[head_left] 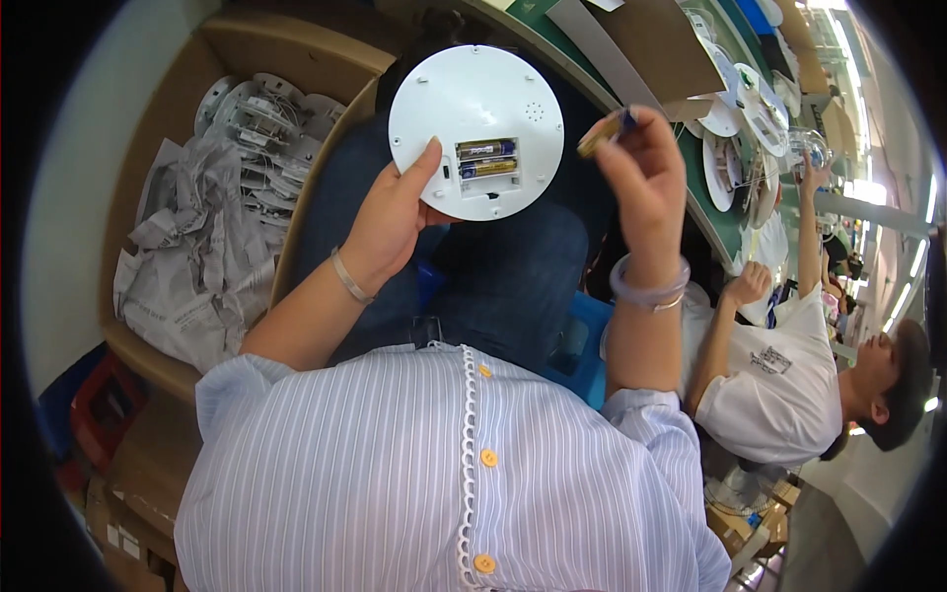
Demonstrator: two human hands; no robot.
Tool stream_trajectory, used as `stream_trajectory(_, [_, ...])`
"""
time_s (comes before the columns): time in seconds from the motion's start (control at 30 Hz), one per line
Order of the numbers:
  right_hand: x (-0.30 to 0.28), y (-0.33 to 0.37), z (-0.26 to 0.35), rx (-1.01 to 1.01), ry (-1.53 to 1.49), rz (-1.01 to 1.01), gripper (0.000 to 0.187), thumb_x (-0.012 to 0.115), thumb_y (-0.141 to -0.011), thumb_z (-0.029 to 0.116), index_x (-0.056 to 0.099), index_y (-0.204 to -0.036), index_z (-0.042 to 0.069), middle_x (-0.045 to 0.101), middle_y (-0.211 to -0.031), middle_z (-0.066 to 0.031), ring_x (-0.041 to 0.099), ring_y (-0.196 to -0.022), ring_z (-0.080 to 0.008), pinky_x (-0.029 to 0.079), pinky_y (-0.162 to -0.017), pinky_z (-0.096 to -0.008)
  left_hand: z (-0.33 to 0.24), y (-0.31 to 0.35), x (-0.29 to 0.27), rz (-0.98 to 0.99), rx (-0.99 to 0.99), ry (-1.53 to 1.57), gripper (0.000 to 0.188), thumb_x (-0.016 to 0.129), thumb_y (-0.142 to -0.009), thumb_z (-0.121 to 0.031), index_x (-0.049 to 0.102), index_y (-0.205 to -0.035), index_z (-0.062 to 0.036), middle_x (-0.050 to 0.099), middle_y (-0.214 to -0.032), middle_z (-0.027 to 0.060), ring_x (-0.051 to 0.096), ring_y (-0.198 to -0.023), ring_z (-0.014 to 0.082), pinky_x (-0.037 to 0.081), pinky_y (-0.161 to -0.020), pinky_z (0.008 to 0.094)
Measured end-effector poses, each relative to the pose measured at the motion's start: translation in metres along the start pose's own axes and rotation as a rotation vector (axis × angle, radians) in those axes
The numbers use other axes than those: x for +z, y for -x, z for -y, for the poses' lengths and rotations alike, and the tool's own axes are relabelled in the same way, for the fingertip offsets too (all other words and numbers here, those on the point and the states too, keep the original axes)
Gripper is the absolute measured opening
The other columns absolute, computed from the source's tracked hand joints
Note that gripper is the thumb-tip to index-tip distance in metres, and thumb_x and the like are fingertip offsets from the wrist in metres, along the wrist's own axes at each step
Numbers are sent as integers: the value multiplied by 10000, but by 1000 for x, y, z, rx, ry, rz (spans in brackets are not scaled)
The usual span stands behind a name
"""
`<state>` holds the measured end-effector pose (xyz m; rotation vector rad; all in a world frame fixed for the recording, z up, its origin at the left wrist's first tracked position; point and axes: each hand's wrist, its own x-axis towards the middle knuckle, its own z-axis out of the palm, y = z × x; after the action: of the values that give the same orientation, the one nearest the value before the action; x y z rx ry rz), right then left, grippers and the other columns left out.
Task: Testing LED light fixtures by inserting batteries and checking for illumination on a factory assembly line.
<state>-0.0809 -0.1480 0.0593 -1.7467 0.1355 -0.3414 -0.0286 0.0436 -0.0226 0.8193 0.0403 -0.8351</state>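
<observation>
My left hand [395, 217] grips a round white plastic disc [473, 99] by its lower left edge, thumb on the face and fingers behind. An uncovered battery compartment [505, 185] is set in the disc's lower middle. Two gold-and-blue batteries [487, 160] lie side by side in it, with a bare slot below them. To the right of the disc, apart from it, my right hand [646, 163] pinches another gold-and-blue battery [604, 136] between thumb and fingers. Whether it holds more than one cannot be made out.
At my left stands a cardboard box [291, 44] with white round parts [261, 128] and crumpled paper [207, 237]. A green workbench [725, 222] runs along the right, carrying more white discs [718, 170] and a carton [661, 59]. A co-worker [779, 380] in a white shirt sits beside me.
</observation>
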Motion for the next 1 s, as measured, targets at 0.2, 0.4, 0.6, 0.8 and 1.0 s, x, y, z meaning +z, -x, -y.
stream_trajectory(0.2, [33, 37, -22, -52, 236, 1, 190, 610, -667, 32, 534, -839, 9, 578, -801, -60, 536, -765, -121, 403, -715, -223, 3, 5, 7, -17, 22, -1, 408, 392, -871, -320, 382, -1155, -27, 527, -1033, 116, 557, -914, 190, 501, -699, 295])
stream_trajectory(0.4, [38, 47, -23, -298, 869, -9, 314, 656, -632, 153, 567, -909, 32, 473, -1020, -108, 407, -877, -241, 351, -759, -321, 2, 10, 7, 0, 42, 34, 403, 379, -873, -322, 379, -1147, -27, 526, -1033, 116, 567, -894, 198, 510, -698, 303])
stream_trajectory(0.6, [34, 45, -28, -213, 764, -162, 577, 639, -661, 141, 342, -1135, -1, 420, -1039, -154, 400, -986, -245, 355, -834, -319, 0, 10, 5, 20, 43, 41, 398, 374, -874, -325, 382, -1142, -31, 530, -1026, 110, 575, -875, 188, 517, -669, 284])
stream_trajectory(0.8, [39, 36, -33, 338, -350, -154, 525, 618, -726, 116, 307, -1127, -18, 480, -1012, -145, 509, -874, -153, 438, -741, -257, 1, 10, 4, 10, 51, -10, 403, 357, -880, -325, 374, -1145, -22, 544, -1006, 106, 585, -840, 171, 519, -630, 266])
stream_trajectory(1.0, [39, 34, -36, 407, -206, -7, 386, 609, -729, 69, 399, -1040, -23, 538, -944, -116, 545, -830, -143, 447, -721, -242, 2, 10, 0, 6, 64, -50, 389, 379, -871, -343, 424, -1101, -33, 563, -948, 97, 590, -811, 146, 511, -614, 239])
